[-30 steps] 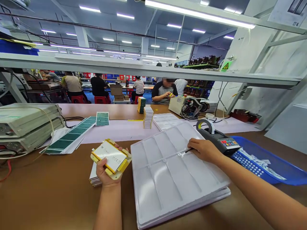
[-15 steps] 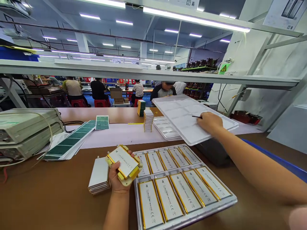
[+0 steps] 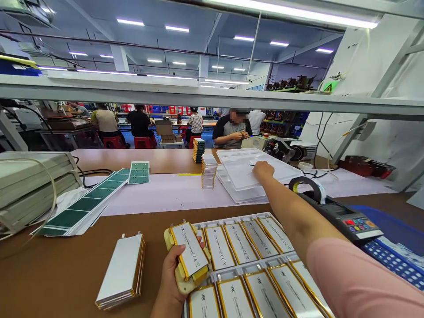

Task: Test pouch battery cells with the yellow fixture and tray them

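Left hand (image 3: pixel 172 268): grip clamped round yellow holder (image 3: pixel 183 283), thumb on held cell (image 3: pixel 190 251), white-faced, gold-edged, tilted, at the left edge of cell tray (image 3: pixel 255 266). Contact with tray: cannot tell.

Right hand (image 3: pixel 264 171): arm extended across the bench (image 3: pixel 49 269); grip closed on slim dark tool (image 3: pixel 252 165), tip to the left. Grasp on white cover tray (image 3: pixel 236 170): cannot tell.

Cover tray: a second ago, over the cells; half a second ago, raised and slanted in mid-air; now laid well back, overlapping second white tray (image 3: pixel 228 190).

Cell tray: uncovered, unlike a second ago; two rows of printed cells, partly hidden by right forearm.

Left of holder: loose cell stack (image 3: pixel 119 269), flat on bench, more fully in view than a second ago.

Rear: upright white stack (image 3: pixel 209 172), just beside green-edged stack (image 3: pixel 198 151).

Right: black device (image 3: pixel 356 223) with coloured buttons, near blue basket (image 3: pixel 394 267).
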Action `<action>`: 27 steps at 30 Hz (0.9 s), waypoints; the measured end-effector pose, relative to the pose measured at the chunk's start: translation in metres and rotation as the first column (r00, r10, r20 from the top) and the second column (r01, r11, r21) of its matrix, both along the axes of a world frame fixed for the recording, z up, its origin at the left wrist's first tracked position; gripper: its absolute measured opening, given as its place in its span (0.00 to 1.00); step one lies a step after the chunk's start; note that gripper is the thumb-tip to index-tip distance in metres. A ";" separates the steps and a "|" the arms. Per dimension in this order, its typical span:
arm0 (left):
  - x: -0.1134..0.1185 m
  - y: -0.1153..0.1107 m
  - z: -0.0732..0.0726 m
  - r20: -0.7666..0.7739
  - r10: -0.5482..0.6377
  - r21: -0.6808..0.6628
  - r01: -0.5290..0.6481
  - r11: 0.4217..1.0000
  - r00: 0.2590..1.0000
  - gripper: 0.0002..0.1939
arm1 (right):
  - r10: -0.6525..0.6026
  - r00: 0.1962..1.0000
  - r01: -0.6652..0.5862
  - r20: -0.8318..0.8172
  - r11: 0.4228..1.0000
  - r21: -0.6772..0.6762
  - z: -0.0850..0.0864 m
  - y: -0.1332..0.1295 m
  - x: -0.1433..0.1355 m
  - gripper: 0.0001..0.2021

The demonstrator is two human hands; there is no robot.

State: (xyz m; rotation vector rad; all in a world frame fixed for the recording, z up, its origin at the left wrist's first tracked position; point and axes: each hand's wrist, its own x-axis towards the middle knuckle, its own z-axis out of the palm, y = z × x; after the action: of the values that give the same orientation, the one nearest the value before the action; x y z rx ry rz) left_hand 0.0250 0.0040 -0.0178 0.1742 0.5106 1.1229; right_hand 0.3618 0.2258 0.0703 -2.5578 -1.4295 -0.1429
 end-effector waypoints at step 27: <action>0.005 0.003 0.007 -0.108 -0.071 -0.170 0.052 0.984 0.992 0.21 | -0.083 0.965 0.065 -0.247 0.995 -0.082 -0.093 0.049 0.022 0.17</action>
State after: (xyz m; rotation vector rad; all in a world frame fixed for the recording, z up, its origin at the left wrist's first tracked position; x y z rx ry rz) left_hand 0.0299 0.0070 -0.0110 0.1080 0.6938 1.0084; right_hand 0.3834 0.2744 -0.0223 -2.5769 -1.2674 0.2184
